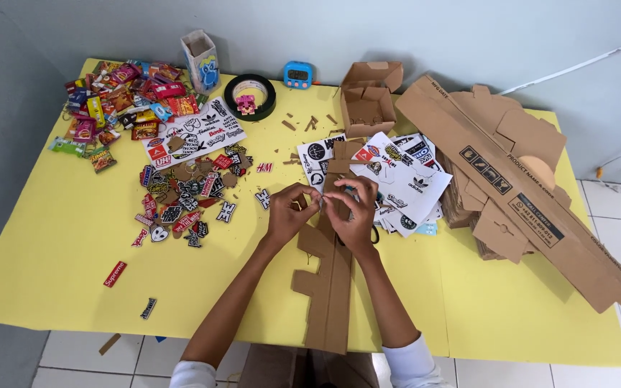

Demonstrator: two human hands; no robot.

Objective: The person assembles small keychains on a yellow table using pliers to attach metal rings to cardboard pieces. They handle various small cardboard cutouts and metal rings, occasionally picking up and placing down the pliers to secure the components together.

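White sleeves at the bottom edge are mine, and both forearms run up over a long cardboard strip [328,287] that lies flat down the middle of the yellow table [52,244], its near end hanging just past the table's front edge. It is plain brown, die-cut, with square tabs sticking out along its left side. My left hand [290,213] and right hand [353,213] meet above the strip's upper part, fingers curled in and fingertips pinched together on something too small for me to make out; the two hands nearly touch. Just beyond them lie sticker sheets [404,183], white with dark logos, fanned out and partly under the strip's far end. To the left sits a pile of cut stickers [188,194], with a few strays nearer the front edge, and past it a heap of candy packets [120,100] at the far left corner. Along the back edge stand a small carton [201,59], a tape roll [250,96], a blue timer [297,75] and an open box [368,100]. Flat cartons [526,194] cover the right side, running out over the right edge. Open yellow surface shows at front left and front right.
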